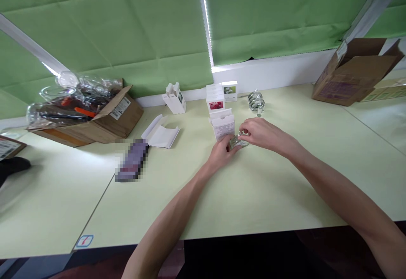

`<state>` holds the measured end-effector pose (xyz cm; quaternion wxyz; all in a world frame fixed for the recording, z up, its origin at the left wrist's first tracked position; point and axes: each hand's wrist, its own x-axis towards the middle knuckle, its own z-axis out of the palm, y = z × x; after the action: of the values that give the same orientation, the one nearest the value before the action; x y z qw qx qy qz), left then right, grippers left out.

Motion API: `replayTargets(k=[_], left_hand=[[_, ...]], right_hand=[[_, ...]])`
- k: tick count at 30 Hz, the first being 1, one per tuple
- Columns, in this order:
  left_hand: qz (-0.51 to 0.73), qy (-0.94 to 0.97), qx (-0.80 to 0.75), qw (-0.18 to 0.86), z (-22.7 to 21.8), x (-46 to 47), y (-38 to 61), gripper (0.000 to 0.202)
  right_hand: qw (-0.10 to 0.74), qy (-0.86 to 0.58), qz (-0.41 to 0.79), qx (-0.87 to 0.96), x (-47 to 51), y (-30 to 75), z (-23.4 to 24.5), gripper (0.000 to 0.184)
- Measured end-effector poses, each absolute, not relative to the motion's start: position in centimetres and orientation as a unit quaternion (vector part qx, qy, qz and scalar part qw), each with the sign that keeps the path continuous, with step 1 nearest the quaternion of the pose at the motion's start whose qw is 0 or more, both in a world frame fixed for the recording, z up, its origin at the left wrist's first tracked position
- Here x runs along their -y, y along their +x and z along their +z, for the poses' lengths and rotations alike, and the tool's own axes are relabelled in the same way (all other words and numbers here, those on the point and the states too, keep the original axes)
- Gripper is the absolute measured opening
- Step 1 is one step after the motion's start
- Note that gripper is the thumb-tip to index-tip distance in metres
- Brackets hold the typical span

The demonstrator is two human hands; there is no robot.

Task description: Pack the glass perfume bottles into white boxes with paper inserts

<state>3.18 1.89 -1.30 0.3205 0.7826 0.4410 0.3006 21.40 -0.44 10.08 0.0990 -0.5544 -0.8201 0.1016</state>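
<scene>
Both my hands meet on a small clear glass bottle (pixel 238 142) that lies on the pale green table (pixel 253 194). My left hand (pixel 223 151) grips the bottle from the left. My right hand (pixel 261 132) pinches its top from the right. Just behind the hands stands an open white carton (pixel 222 124). Behind that is a white box with a red flower picture (pixel 215 98) and a white box with a green picture (pixel 230 90). A clear twisted glass piece (pixel 256 100) stands to the right of them.
An open cardboard box with plastic-wrapped items (pixel 95 114) sits at the back left. Another open cardboard box (pixel 355 74) is at the back right. A flattened white carton (pixel 161 133), an open white carton (pixel 175 98) and a blurred dark object (pixel 132 160) lie left of centre.
</scene>
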Motion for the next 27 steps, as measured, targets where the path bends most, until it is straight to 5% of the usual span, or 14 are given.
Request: replayTargets(k=[9, 15, 20, 27], left_hand=[[0.298, 0.785, -0.443, 0.313, -1.5, -2.1, 3.1, 0.035], [0.298, 0.79, -0.442, 0.303, -1.4, -2.0, 3.0, 0.037], [0.302, 0.793, -0.434, 0.302, -1.4, -2.0, 3.0, 0.037], [0.298, 0.789, -0.442, 0.307, -1.3, -1.9, 3.1, 0.035]], right_hand=[[0.21, -0.605, -0.005, 0.768, -1.1, 25.5, 11.7, 0.036], [0.154, -0.686, -0.013, 0.711, -4.4, 28.2, 8.0, 0.03], [0.099, -0.693, 0.013, 0.714, -5.3, 28.0, 4.5, 0.045], [0.151, -0.638, 0.092, 0.75, -5.1, 28.1, 6.1, 0.027]])
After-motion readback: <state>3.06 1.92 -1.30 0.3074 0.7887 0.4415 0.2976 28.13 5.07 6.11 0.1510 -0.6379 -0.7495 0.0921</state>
